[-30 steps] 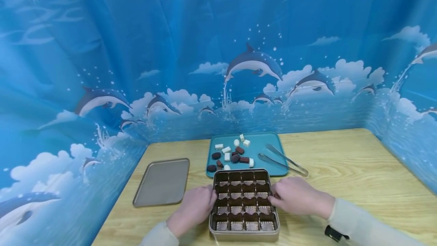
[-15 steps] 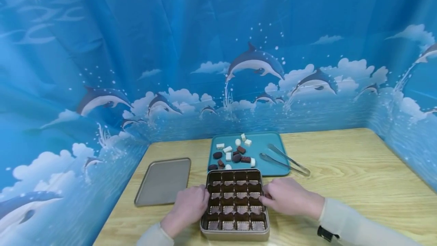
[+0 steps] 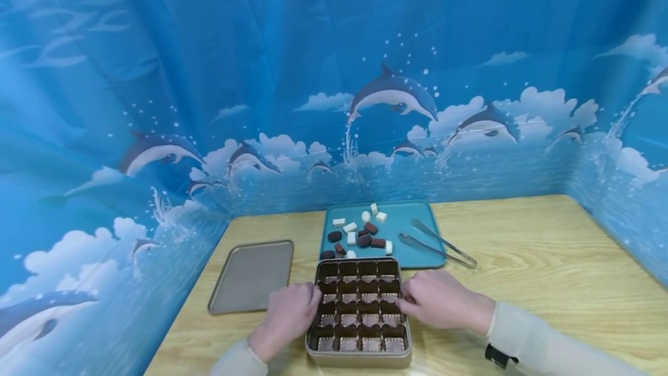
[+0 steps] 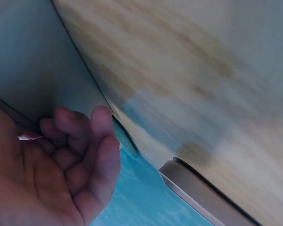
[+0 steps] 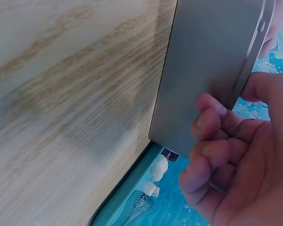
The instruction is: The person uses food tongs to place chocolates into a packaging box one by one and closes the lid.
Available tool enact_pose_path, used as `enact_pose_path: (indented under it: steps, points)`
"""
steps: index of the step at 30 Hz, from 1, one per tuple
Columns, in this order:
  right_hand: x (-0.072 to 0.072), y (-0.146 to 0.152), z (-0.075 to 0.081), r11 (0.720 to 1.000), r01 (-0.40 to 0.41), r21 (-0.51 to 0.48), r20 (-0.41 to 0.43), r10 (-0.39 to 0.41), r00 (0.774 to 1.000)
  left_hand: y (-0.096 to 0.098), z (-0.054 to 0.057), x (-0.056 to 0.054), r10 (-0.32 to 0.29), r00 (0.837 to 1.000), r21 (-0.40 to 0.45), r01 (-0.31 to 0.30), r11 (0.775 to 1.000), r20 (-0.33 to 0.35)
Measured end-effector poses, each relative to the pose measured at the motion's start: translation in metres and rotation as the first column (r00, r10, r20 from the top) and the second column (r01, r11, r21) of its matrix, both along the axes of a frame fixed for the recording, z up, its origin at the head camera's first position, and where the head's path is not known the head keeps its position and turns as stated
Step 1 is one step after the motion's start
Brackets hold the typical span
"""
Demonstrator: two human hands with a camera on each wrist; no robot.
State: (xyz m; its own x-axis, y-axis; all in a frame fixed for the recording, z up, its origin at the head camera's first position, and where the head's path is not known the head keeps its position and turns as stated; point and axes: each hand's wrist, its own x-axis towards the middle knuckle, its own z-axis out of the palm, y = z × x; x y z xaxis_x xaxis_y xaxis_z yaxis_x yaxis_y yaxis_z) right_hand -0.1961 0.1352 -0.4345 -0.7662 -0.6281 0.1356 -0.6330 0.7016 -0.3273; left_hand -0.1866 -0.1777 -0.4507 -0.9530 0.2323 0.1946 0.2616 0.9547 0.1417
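Note:
A square metal tin (image 3: 360, 360) stands on the table in front of me, its dark brown plastic insert (image 3: 359, 303) divided into rows of compartments with nothing in them. My left hand (image 3: 289, 313) grips its left side, and my right hand (image 3: 443, 299) grips the right. In the right wrist view the thumb hooks over the rim while curled fingers (image 5: 210, 125) lie by the outer wall (image 5: 205, 56). Curled fingers (image 4: 104, 150) also touch the tin's wall (image 4: 47, 56) in the left wrist view; the thumb is mostly hidden there.
Behind the tin lies a teal tray (image 3: 412, 212) with several white and dark brown chocolates (image 3: 365, 241). Metal tongs (image 3: 449, 246) rest across its right edge. A flat metal lid (image 3: 253, 277) lies to the left. A blue dolphin-print curtain (image 3: 313, 74) surrounds the table.
Both hands have shifted the tin a little to the left, mostly in the first half second. Since then the tin and hands have stayed nearly still. The head view has turned slightly.

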Motion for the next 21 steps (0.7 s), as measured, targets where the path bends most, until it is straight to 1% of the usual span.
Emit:
enact_pose_path:
  steps: [4, 7, 9, 12, 14, 17, 19, 21]
  points:
    - [0.0, 0.003, 0.002, 1.0, -0.001, -0.014, 0.031, 0.002, 1.0, 0.001, -0.001, 0.0, 0.022, 1.0, 0.008, -0.021, 1.0, -0.009]
    - [-0.001, 0.007, 0.004, 0.999, 0.021, -0.026, 0.021, -0.021, 1.0, 0.002, -0.002, 0.0, 0.025, 0.999, -0.004, -0.025, 1.0, -0.021]
    - [-0.002, 0.011, 0.006, 0.998, 0.044, -0.035, -0.008, -0.044, 0.999, 0.003, -0.001, -0.001, 0.019, 0.999, -0.01, -0.019, 1.0, -0.03]
    - [-0.007, 0.019, 0.008, 0.995, 0.087, -0.043, -0.081, -0.09, 0.993, 0.004, -0.001, -0.001, 0.018, 0.999, -0.022, -0.019, 1.0, -0.043]
    - [-0.013, 0.024, 0.008, 0.992, 0.117, -0.046, -0.157, -0.123, 0.98, 0.005, 0.0, 0.0, 0.016, 0.999, -0.021, -0.017, 1.0, -0.044]
    - [-0.023, 0.034, 0.004, 0.983, 0.177, -0.045, -0.273, -0.182, 0.945, 0.005, 0.0, 0.0, 0.021, 0.999, -0.024, -0.022, 0.999, -0.041]
    - [-0.032, 0.041, 0.0, 0.973, 0.225, -0.044, -0.312, -0.227, 0.923, 0.005, -0.001, 0.001, 0.025, 0.999, -0.025, -0.026, 0.999, -0.045]
    - [-0.04, 0.049, -0.003, 0.96, 0.276, -0.036, -0.316, -0.273, 0.909, 0.005, -0.001, 0.001, 0.029, 0.998, -0.029, -0.03, 0.999, -0.047]
